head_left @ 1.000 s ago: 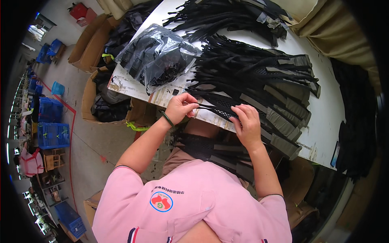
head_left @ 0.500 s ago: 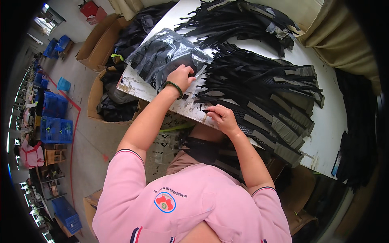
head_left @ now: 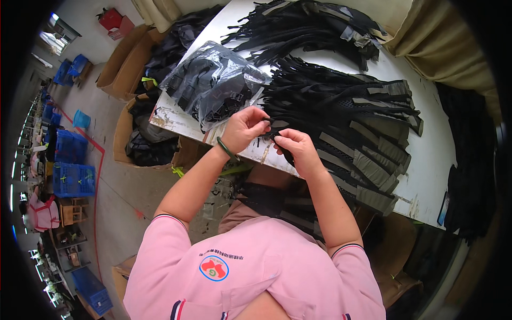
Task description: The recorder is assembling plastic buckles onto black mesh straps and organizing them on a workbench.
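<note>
My left hand (head_left: pixel 246 129), a dark bangle at its wrist, pinches a small black piece (head_left: pixel 268 121); its kind is too small to tell. Close beside it, my right hand (head_left: pixel 296 149) is closed on the end of a black strap (head_left: pixel 288 157), the fingers curled round it. Both hands meet over the table's near edge, fingertips almost touching. Beyond my left hand lies a clear plastic bag (head_left: pixel 216 80) full of black plastic buckles. A fanned pile of black straps with grey and mesh panels (head_left: pixel 341 120) spreads to the right of my hands.
A second heap of black strapped pieces (head_left: pixel 304 26) lies at the back of the white table (head_left: pixel 426 176). Cardboard boxes (head_left: pixel 121 136) with black fabric stand left of it. Beige curtain (head_left: pixel 442 53) hangs at the back right. Blue crates (head_left: pixel 73 180) stand on the floor far left.
My left hand has come away from the plastic bag, toward me and to the right, and now pinches a small black piece beside my right hand. The right hand has shifted slightly.
</note>
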A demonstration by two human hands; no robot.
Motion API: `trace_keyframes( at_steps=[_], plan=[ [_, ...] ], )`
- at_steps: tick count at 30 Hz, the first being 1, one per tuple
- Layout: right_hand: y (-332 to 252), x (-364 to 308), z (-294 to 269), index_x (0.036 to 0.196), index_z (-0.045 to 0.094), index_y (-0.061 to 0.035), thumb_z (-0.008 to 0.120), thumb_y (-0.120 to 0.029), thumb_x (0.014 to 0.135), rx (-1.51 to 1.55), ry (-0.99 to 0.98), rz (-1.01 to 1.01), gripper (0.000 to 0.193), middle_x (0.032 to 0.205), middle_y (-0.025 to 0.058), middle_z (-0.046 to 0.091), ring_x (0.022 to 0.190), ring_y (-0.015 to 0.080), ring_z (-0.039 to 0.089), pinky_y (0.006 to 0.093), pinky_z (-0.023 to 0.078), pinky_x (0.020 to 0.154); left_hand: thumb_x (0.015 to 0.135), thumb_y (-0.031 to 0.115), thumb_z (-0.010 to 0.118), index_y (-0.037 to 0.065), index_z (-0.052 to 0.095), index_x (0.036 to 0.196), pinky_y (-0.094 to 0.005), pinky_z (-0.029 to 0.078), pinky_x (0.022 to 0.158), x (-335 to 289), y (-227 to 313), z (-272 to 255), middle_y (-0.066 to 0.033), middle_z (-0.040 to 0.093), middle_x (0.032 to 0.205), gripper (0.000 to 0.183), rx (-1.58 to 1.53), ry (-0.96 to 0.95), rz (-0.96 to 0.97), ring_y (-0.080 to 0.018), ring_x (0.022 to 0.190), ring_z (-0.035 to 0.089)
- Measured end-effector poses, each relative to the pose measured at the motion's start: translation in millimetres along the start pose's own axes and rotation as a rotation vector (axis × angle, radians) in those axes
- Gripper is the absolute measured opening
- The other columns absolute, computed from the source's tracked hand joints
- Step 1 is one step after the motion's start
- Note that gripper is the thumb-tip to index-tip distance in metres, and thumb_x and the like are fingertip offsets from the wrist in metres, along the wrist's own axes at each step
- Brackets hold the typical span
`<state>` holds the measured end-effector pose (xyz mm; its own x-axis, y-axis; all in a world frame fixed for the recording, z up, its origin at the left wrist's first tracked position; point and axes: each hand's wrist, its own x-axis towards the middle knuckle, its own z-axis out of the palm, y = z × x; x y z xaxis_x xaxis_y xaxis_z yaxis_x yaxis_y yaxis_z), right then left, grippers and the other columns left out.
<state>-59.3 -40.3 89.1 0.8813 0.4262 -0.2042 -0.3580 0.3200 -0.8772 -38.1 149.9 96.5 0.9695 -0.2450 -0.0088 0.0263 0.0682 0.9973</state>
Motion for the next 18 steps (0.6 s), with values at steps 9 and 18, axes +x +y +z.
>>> trace_keyframes(
  at_steps=[9,18],
  plan=[
    [-7,-19,-5,0.087,0.065,-0.0002,0.063,-0.012,0.084,0.108,0.008,0.129,0.012,0.075,0.0026,0.060,0.070,0.0093,0.053,0.0231,0.042,0.065,0.085,-0.006,0.057,-0.001,0.058,0.104,-0.0226,0.049,0.079,-36,-15,23,-0.0042,0.062,0.099,0.019,0.085,-0.065,0.092,-0.0086,0.089,0.060],
    [0,-25,2,0.092,0.065,-0.0004,0.060,-0.009,0.088,0.136,0.058,-0.034,0.011,0.079,0.0020,0.062,0.072,0.0094,0.054,0.0235,0.044,0.070,0.079,-0.010,0.062,-0.002,0.059,0.098,-0.0270,0.052,0.079,-38,-23,30,-0.0078,0.060,0.100,0.021,0.191,0.033,0.398,-0.0144,0.089,0.063]
  ],
)
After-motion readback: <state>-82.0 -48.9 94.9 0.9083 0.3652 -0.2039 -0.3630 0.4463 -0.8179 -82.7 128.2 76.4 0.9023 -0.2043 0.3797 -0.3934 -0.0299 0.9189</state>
